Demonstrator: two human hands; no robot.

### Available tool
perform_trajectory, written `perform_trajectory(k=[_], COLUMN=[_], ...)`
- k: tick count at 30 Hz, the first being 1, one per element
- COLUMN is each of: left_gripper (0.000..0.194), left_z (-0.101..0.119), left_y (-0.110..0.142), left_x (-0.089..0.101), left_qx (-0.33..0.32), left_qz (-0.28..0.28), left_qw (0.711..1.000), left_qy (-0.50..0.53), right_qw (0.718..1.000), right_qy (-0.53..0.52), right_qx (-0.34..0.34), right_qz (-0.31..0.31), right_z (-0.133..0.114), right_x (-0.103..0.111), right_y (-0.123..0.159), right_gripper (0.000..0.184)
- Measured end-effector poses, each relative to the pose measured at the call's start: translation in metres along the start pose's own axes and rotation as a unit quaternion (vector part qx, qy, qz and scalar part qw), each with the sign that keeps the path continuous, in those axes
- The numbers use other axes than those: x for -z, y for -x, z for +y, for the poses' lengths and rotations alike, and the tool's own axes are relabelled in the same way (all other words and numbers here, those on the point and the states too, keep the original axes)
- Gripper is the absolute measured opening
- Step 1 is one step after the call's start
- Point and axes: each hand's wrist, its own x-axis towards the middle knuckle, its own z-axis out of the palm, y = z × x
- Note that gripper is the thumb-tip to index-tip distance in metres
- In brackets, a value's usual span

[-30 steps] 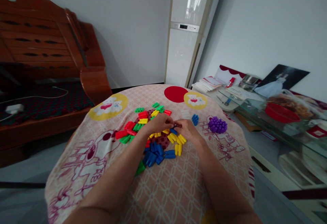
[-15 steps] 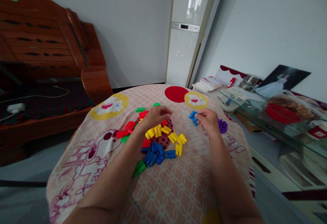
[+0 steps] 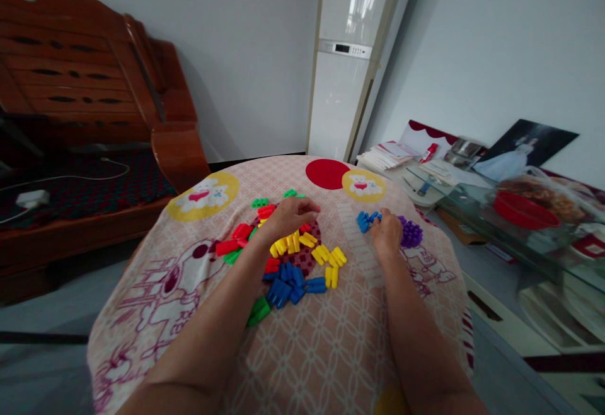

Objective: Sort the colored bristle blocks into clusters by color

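My right hand point(image 3: 387, 232) is at the right side of the round table, its fingers closed on a small blue toy block point(image 3: 376, 217). Touching or very near it on the left is another blue piece point(image 3: 363, 221); I cannot tell whether the two are joined. A cluster of purple blocks point(image 3: 411, 232) lies just right of this hand. Over the mixed pile, my left hand point(image 3: 297, 214) hovers with fingers loosely stretched and nothing seen in them. Beneath and around it lie yellow blocks point(image 3: 293, 242), red blocks point(image 3: 242, 232), dark blue blocks point(image 3: 280, 292) and green blocks point(image 3: 258, 311).
A patterned cloth point(image 3: 326, 345) covers the table. To the right stands a glass-topped cabinet point(image 3: 501, 232) with a red bowl point(image 3: 524, 209), papers and a photo. A wooden bench point(image 3: 174, 144) is at the left, and a tall white air conditioner point(image 3: 333, 99) behind.
My right hand has turned and shifted slightly, and the blue pieces by its fingers now lie more sideways. More of the purple cluster shows. My left hand has hardly moved.
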Motion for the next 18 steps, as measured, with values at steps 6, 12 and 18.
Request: perform_trajectory(k=[6,12,18], left_gripper=[0.030,0.035,0.039], left_z=[0.000,0.000,-0.006], left_y=[0.000,0.005,0.014], left_x=[0.001,0.019,0.049], left_qx=[0.001,0.045,0.090], left_qz=[-0.006,0.010,0.103], left_qw=[1.000,0.998,0.987], left_qy=[0.003,0.052,0.088], right_qw=[0.997,0.993,0.991], right_qy=[-0.032,-0.071,-0.096], right_qx=[0.021,0.033,0.034], right_qz=[-0.060,-0.090,-0.088], right_z=[0.007,0.010,0.010], right_x=[-0.002,0.001,-0.002], right_y=[-0.006,-0.008,-0.009], right_gripper=[0.028,0.023,0.026])
